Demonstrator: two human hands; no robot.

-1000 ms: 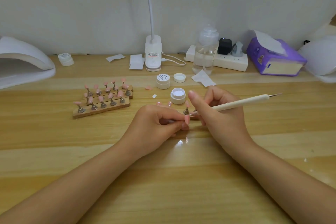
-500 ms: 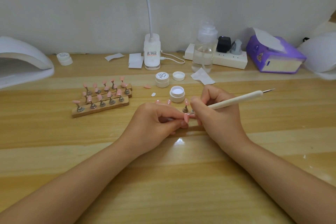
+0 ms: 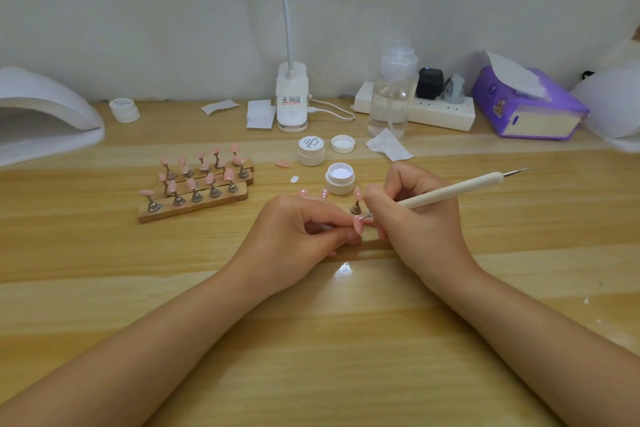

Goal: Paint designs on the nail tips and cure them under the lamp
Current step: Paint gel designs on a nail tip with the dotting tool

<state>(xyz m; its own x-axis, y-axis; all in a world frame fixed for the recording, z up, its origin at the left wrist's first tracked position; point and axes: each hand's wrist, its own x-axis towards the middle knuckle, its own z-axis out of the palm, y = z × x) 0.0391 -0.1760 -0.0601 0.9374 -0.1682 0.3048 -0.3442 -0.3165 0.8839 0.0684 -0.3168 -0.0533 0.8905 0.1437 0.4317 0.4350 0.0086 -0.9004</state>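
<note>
1. One view only, worn on the person's head, wide-angle, so edges bow.
2. It looks forward and down across the surface [image 3: 346,340] toward the back wall [image 3: 138,10].
3. Close in: both forearms enter from the bottom corners, and the hands [image 3: 346,225] meet near centre frame.

I see a glossy wooden table [image 3: 346,340] under both hands, throwing back a bright glint. The nail tips [image 3: 194,180] beyond my left hand look like smooth pink plastic on dull metal stems, set in rough wooden strips [image 3: 194,206]. My right hand's dotting tool [image 3: 453,191] has a matt cream handle.
</note>
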